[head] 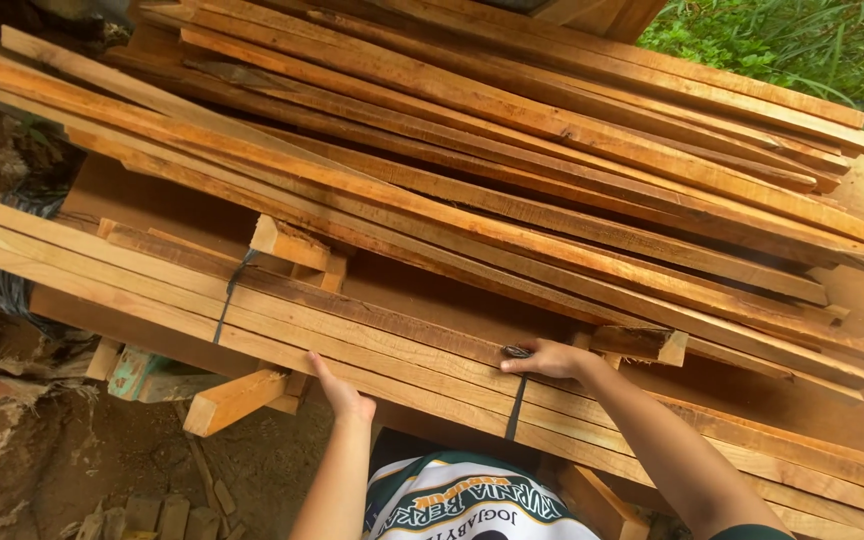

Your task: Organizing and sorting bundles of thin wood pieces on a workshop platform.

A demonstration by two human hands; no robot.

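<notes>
Gripping strap [516, 400] — right hand [550, 358] (pinching).

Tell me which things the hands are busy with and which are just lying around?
Busy with: left hand and right hand on the bundle of planks; right fingers at its dark strap.

Lying about: loose planks, short wood block, grass.

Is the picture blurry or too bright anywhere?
Head view: soft daylight, no glare; the orange-brown sawn wooden planks look sharp, with dark shadows in the gaps beneath them; the left hand and right hand are clear; the green leafy plants look bright and slightly soft.
</notes>
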